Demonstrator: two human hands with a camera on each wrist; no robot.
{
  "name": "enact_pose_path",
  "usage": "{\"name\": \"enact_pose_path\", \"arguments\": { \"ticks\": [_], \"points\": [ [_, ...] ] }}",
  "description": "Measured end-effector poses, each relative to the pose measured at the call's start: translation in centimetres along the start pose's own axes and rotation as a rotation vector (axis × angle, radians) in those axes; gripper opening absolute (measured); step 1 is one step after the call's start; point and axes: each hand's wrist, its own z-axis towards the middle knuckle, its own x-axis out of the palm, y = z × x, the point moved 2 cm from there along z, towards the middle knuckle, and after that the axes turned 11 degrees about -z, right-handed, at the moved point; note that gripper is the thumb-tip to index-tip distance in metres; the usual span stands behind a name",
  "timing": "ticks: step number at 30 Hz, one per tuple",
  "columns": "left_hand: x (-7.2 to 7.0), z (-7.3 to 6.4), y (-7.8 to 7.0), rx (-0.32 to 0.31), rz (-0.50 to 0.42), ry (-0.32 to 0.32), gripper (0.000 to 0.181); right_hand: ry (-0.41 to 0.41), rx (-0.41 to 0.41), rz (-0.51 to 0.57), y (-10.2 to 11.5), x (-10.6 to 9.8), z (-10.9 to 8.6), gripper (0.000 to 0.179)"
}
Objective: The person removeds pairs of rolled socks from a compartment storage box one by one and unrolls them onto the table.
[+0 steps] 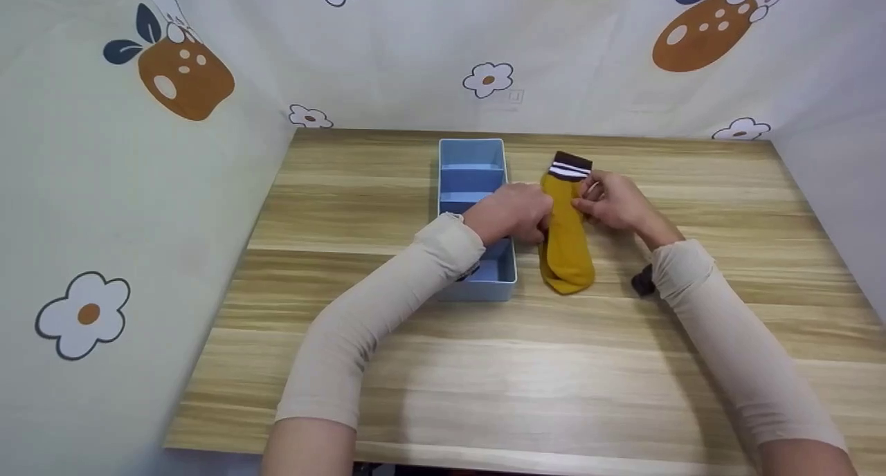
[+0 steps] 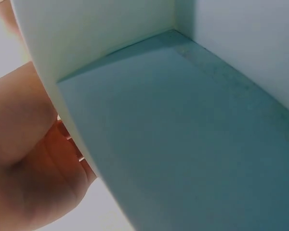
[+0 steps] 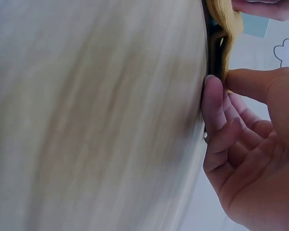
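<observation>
A mustard-yellow sock [image 1: 569, 244] with a dark, white-striped cuff [image 1: 571, 166] lies lengthwise on the table, cuff toward the wall. Its layers show at the toe end. My right hand [image 1: 612, 200] pinches its right edge just below the cuff; in the right wrist view, thumb and index finger [image 3: 213, 103] close on the yellow fabric [image 3: 225, 24]. My left hand [image 1: 516, 209] grips the left edge with curled fingers, its fingertips partly hidden. That forearm passes over a blue divided box [image 1: 477, 291], whose wall [image 2: 77, 38] stands beside the hand in the left wrist view.
The box's compartments run from front to back, with something dark [image 1: 469, 272] in the front one beside my left sleeve. A small dark item [image 1: 644, 282] lies on the wooden table [image 1: 554, 379] by my right cuff, partly covered. Patterned sheeting [image 1: 415, 61] closes off the back and sides.
</observation>
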Motion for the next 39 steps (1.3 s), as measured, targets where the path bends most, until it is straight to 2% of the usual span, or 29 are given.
{"name": "enact_pose_path", "arguments": {
  "ticks": [7, 14, 20, 25, 28, 30, 33, 37, 39],
  "points": [
    [0.0, -0.3, -0.5, -0.030, 0.008, 0.010, 0.020, 0.012, 0.005, 0.006, -0.7, -0.6, -0.4, 0.019],
    [-0.3, -0.2, -1.1, -0.044, 0.003, 0.064, 0.015, 0.021, 0.010, -0.043, -2.3, -2.0, -1.3, 0.023],
    [-0.3, -0.3, -1.1, -0.061, -0.039, 0.069, 0.023, 0.090, 0.029, -0.055, -3.6, -3.0, -2.0, 0.025],
    [0.0, -0.6, -1.2, -0.058, -0.024, 0.036, 0.005, 0.161, 0.058, -0.070, -4.1, -3.9, -2.3, 0.027],
    [0.2, -0.5, -1.2, -0.066, 0.006, 0.017, 0.024, 0.181, 0.070, -0.116, -4.1, -4.3, -2.3, 0.034],
    [0.4, -0.3, -1.1, -0.074, 0.032, 0.012, 0.034, 0.167, 0.076, -0.163, -3.8, -4.4, -2.1, 0.044],
    [0.6, 0.1, -1.0, -0.089, 0.068, 0.006, 0.044, 0.086, 0.057, -0.194, -3.1, -4.3, -1.8, 0.053],
    [0.7, 0.2, -1.0, -0.082, 0.105, -0.008, 0.051, -0.016, -0.052, -0.156, -2.6, -3.9, -1.2, 0.045],
    [0.8, 0.2, -1.1, -0.074, 0.113, -0.011, 0.050, -0.011, -0.113, -0.162, -2.5, -3.6, -0.9, 0.039]
  ]
}}
